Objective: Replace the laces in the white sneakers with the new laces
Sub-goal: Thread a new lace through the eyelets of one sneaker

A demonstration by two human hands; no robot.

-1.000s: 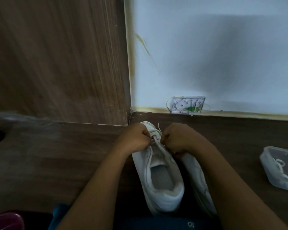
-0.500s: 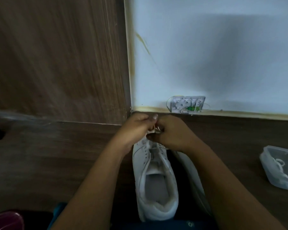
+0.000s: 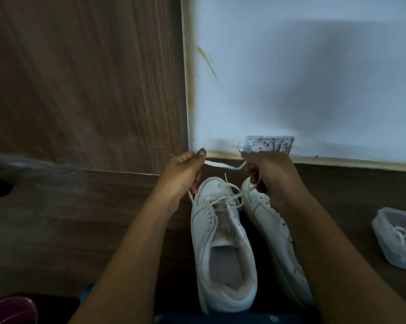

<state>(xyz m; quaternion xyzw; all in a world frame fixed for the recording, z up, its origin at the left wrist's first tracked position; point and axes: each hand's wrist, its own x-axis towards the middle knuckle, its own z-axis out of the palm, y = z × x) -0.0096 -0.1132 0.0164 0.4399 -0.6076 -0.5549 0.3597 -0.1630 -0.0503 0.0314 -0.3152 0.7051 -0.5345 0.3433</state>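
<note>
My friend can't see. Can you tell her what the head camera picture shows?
A left hand and a right hand hold a white lace above a white sneaker on a dark floor. A second sneaker lies beside it; a clear box sits farther right.

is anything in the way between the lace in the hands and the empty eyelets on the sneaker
Nothing visible. Left hand and right hand hold the lace near the toe of the sneaker; its upper eyelets lie uncovered, and the second sneaker lies beside it, not over them.
</note>
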